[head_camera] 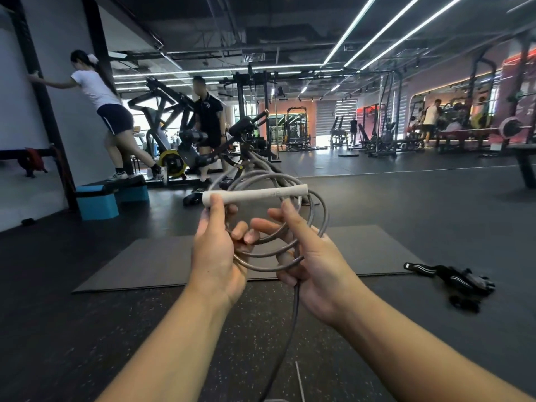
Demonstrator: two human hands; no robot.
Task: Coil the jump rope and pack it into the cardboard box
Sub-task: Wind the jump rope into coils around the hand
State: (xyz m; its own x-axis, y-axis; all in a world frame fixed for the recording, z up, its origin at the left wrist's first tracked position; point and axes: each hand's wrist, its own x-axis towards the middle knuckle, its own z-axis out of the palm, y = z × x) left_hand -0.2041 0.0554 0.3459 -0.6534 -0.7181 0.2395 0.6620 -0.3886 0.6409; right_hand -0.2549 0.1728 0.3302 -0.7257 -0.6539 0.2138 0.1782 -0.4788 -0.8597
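At centre, above the mat [362, 250]: one grey jump rope [316, 216], several loops, one pale handle [255, 195] at 12 o'clock. Left hand [214, 256] fingers pinching handle; right hand [313, 265] fingers clamped on loops.

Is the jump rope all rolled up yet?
Not fully. Several loops of the jump rope sit between the left hand and right hand, but one loose tail hangs down.
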